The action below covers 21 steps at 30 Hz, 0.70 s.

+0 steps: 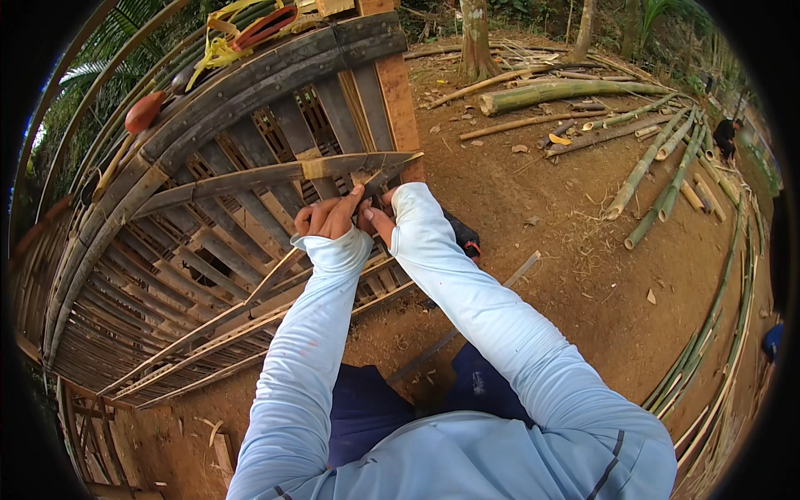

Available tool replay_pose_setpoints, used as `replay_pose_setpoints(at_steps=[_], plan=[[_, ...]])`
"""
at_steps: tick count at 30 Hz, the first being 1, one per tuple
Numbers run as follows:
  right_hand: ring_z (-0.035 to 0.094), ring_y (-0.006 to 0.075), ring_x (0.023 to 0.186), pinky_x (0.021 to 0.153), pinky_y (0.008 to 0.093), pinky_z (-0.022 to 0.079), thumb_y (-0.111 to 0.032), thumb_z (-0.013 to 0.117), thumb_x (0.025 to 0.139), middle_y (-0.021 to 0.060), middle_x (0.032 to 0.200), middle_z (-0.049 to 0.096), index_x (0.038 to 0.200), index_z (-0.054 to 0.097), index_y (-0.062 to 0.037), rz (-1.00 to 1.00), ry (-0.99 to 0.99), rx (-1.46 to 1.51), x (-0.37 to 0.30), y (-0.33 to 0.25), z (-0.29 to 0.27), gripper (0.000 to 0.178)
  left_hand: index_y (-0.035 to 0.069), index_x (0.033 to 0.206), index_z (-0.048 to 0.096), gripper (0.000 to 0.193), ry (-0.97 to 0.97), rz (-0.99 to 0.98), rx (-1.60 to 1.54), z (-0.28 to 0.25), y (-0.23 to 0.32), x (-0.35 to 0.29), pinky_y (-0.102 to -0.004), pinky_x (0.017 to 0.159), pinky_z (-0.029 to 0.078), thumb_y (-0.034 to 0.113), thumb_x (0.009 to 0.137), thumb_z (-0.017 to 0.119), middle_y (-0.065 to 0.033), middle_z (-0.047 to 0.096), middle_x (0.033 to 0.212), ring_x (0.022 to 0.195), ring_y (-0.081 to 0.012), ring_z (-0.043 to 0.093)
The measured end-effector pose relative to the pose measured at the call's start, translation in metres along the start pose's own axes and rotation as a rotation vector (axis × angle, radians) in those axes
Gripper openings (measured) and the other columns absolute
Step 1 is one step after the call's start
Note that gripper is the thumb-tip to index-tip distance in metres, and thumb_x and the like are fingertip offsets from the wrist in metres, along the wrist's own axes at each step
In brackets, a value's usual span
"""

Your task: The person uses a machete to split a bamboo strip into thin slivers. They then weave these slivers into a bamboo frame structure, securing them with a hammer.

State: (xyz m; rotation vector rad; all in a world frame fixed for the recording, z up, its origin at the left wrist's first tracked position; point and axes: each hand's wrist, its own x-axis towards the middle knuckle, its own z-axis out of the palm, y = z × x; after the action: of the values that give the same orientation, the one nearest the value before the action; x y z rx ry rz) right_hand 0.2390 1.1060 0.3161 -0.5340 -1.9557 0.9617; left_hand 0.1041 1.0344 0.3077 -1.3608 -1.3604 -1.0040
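Close together at the right end of a dark split-bamboo rail [242, 179], my left hand [332, 218] and my right hand [382, 218] have their fingers closed. A dark, short piece [375, 177] shows just beyond the fingertips, where the rail meets a reddish wooden post [396, 108]. What each hand pinches is hidden by the fingers and the right sleeve. One thin pale bamboo strip [208, 321] slants from beside my left wrist down to the lower left. Beneath the rail lies a large slatted bamboo frame [267, 218], its dark slats spaced apart.
Yellow plastic strips [218, 52] and a red-orange object [145, 112] rest along the frame's upper edge. Bamboo poles [575, 92] lie on brown earth near a tree trunk [477, 42]. Long green bamboo strips [708, 342] curve at right. Another person [727, 137] is far right.
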Motion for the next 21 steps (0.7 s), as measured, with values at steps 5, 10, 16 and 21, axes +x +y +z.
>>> replay_pose_setpoints(at_steps=[5, 10, 16, 21], plan=[[0.062, 0.0248, 0.070, 0.067, 0.0357, 0.048, -0.010, 0.066, 0.088, 0.0155, 0.079, 0.065, 0.092, 0.068, 0.0019, -0.045, 0.197, -0.092, -0.004, 0.004, -0.002, 0.013, 0.019, 0.105, 0.072, 0.042, 0.004, -0.013, 0.005, -0.001, 0.005, 0.004, -0.0331, 0.083, 0.036, 0.010, 0.066, 0.084, 0.0066, 0.068, 0.088, 0.082, -0.0117, 0.061], [0.062, 0.0224, 0.073, 0.071, 0.0337, 0.048, -0.007, 0.070, 0.085, 0.0133, 0.082, 0.065, 0.096, 0.067, 0.0029, -0.095, 0.349, -0.009, -0.008, 0.006, 0.009, 0.015, 0.017, 0.106, 0.069, 0.041, 0.004, -0.016, -0.014, -0.002, 0.006, 0.005, -0.0349, 0.084, 0.035, 0.009, 0.069, 0.083, 0.0039, 0.071, 0.087, 0.081, -0.0130, 0.062], [0.060, 0.0201, 0.072, 0.069, 0.0320, 0.049, -0.003, 0.069, 0.083, 0.0124, 0.082, 0.064, 0.099, 0.064, 0.0022, -0.100, 0.403, -0.045, -0.002, 0.000, 0.018, 0.017, 0.018, 0.104, 0.070, 0.040, -0.010, -0.019, 0.014, 0.001, 0.001, 0.000, -0.0343, 0.084, 0.035, 0.011, 0.067, 0.084, 0.0057, 0.070, 0.087, 0.082, -0.0127, 0.061], [0.062, 0.0195, 0.069, 0.065, 0.0316, 0.050, -0.004, 0.066, 0.088, 0.0107, 0.082, 0.066, 0.091, 0.067, 0.0021, -0.067, 0.273, -0.017, 0.000, 0.016, 0.010, 0.007, 0.017, 0.104, 0.070, 0.040, 0.000, -0.023, 0.016, -0.001, 0.003, 0.003, -0.0340, 0.084, 0.036, 0.012, 0.067, 0.084, 0.0048, 0.070, 0.091, 0.082, -0.0132, 0.061]])
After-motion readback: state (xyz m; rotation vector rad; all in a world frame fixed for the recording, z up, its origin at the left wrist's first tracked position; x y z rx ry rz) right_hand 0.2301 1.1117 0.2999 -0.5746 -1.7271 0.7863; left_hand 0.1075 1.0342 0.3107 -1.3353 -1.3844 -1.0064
